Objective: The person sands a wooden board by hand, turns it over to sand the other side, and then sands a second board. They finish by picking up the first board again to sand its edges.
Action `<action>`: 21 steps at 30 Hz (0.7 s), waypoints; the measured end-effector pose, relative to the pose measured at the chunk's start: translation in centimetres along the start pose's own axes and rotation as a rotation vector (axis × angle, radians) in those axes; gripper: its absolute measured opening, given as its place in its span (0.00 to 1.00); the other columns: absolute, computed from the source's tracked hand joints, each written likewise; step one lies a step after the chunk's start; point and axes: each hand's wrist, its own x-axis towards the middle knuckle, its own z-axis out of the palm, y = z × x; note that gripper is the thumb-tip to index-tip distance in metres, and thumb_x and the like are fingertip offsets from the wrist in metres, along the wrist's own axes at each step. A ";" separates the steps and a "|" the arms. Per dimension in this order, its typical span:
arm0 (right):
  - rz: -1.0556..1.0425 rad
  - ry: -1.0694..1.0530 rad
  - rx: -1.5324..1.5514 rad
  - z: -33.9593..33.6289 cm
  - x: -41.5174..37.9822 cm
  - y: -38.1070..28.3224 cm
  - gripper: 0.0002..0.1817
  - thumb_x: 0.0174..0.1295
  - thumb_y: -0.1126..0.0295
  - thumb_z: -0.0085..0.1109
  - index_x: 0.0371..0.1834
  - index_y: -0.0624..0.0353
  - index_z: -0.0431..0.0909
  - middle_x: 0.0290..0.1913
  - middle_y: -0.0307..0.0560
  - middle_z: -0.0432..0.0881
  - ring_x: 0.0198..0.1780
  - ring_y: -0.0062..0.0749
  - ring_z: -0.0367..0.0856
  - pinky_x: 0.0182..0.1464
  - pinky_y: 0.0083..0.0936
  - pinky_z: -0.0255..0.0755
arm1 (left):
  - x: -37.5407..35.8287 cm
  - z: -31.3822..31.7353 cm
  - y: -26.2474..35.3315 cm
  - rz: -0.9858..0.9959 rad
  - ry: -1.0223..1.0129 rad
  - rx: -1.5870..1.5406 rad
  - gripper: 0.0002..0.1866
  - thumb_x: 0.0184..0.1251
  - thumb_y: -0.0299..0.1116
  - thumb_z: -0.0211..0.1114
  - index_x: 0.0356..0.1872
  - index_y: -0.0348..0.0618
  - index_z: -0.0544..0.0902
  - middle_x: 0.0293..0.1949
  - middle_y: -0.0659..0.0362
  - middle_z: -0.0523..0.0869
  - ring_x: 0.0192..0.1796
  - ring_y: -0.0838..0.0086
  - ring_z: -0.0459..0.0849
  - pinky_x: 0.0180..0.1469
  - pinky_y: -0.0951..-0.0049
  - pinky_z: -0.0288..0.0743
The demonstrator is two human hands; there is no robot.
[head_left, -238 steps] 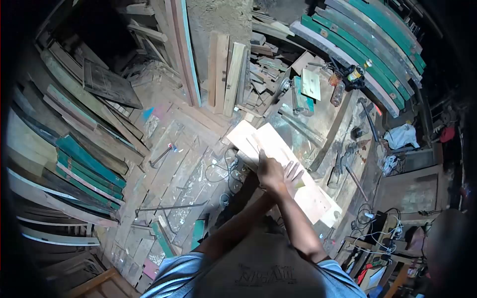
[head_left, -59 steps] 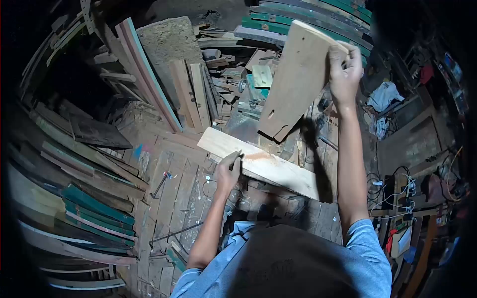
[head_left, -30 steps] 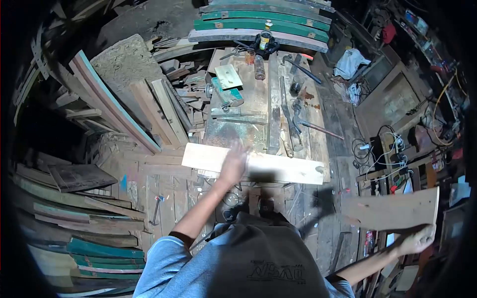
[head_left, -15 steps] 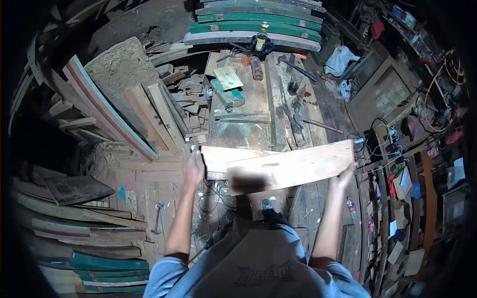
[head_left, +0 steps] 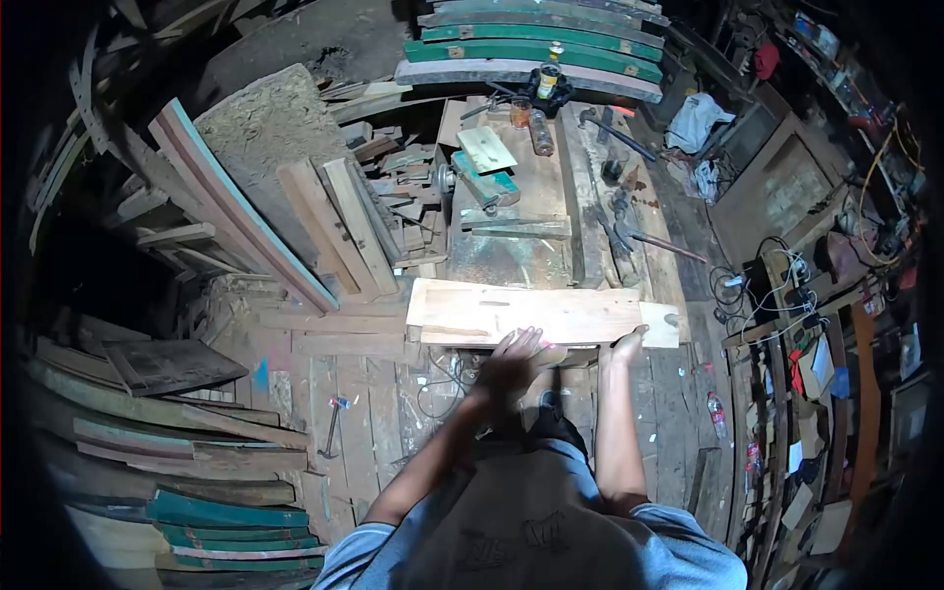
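Note:
A pale wooden board lies across the front end of the workbench, over a second pale board whose end sticks out at the right. My right hand grips the upper board's near edge close to its right end, thumb on top. At the middle of the same edge is my left hand, partly blurred, its fingers stretched out over the wood. Beyond the boards, thin wooden strips and a green-painted block with a light piece of wood on it rest on the bench.
On the workbench stand a jar and a bottle. A long-handled hammer and other tools lie along its right side. Stacked planks fill the left, and another hammer lies on the floor.
The upper board has come down and levelled over the other one. My left hand has left the left end and moved right to the near edge. The view has shifted slightly.

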 end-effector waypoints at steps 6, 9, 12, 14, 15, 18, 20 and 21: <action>-0.173 -0.053 -0.379 -2.7 -1.6 -1.7 0.22 0.87 0.60 0.61 0.69 0.70 0.82 0.66 0.59 0.88 0.64 0.43 0.88 0.66 0.40 0.82 | -2.1 -4.9 -5.9 -0.434 0.007 -0.047 0.27 0.82 0.32 0.61 0.79 0.52 0.83 0.77 0.33 0.80 0.84 0.40 0.73 0.89 0.47 0.61; -0.400 -0.145 -0.913 -5.5 -0.9 -2.8 0.26 0.78 0.63 0.71 0.68 0.73 0.82 0.60 0.59 0.89 0.61 0.46 0.87 0.67 0.42 0.80 | -5.7 -6.4 -9.4 -0.591 0.141 0.007 0.29 0.82 0.34 0.62 0.82 0.52 0.80 0.79 0.30 0.76 0.84 0.37 0.71 0.90 0.45 0.58; -0.929 -0.036 -1.291 -6.0 -1.5 -3.7 0.32 0.71 0.66 0.76 0.73 0.71 0.78 0.66 0.68 0.81 0.72 0.61 0.78 0.77 0.52 0.70 | -5.3 -3.3 -7.3 -0.599 0.132 0.255 0.28 0.79 0.33 0.65 0.79 0.50 0.83 0.79 0.29 0.77 0.85 0.37 0.71 0.90 0.45 0.59; -1.007 -0.193 -1.165 -3.4 -2.6 -5.1 0.31 0.71 0.69 0.75 0.74 0.69 0.77 0.62 0.63 0.85 0.65 0.53 0.84 0.71 0.46 0.76 | -1.9 -2.3 -2.9 -0.665 -0.120 0.144 0.24 0.77 0.35 0.67 0.72 0.50 0.88 0.79 0.34 0.79 0.83 0.42 0.74 0.89 0.48 0.62; -0.812 -0.337 -1.026 -2.0 -3.0 -5.4 0.27 0.72 0.70 0.73 0.71 0.69 0.79 0.58 0.60 0.88 0.61 0.49 0.87 0.68 0.43 0.79 | -0.4 -1.0 -1.5 -0.790 -0.344 -0.035 0.23 0.77 0.35 0.68 0.71 0.51 0.89 0.79 0.35 0.79 0.82 0.45 0.76 0.88 0.49 0.63; -0.767 -0.665 -1.042 2.2 -5.1 -5.6 0.12 0.74 0.75 0.66 0.58 0.64 0.87 0.47 0.54 0.92 0.50 0.43 0.91 0.57 0.38 0.82 | 1.8 2.3 0.4 -0.587 -0.499 -0.085 0.27 0.75 0.31 0.65 0.74 0.57 0.86 0.78 0.40 0.81 0.80 0.51 0.79 0.86 0.51 0.67; -0.959 -0.923 -1.115 4.0 -6.0 -4.2 0.11 0.72 0.73 0.69 0.55 0.61 0.88 0.45 0.55 0.90 0.50 0.51 0.90 0.58 0.44 0.81 | 1.0 1.2 0.5 -0.559 -0.374 -0.253 0.29 0.74 0.30 0.64 0.75 0.59 0.86 0.78 0.43 0.82 0.80 0.53 0.80 0.84 0.53 0.69; -1.013 -1.142 -1.190 4.5 -5.7 -3.6 0.11 0.71 0.71 0.71 0.53 0.60 0.89 0.46 0.54 0.90 0.53 0.54 0.88 0.60 0.46 0.80 | 0.2 0.5 -0.8 -0.535 -0.238 -0.197 0.28 0.75 0.30 0.64 0.75 0.60 0.86 0.77 0.45 0.83 0.81 0.52 0.79 0.85 0.53 0.69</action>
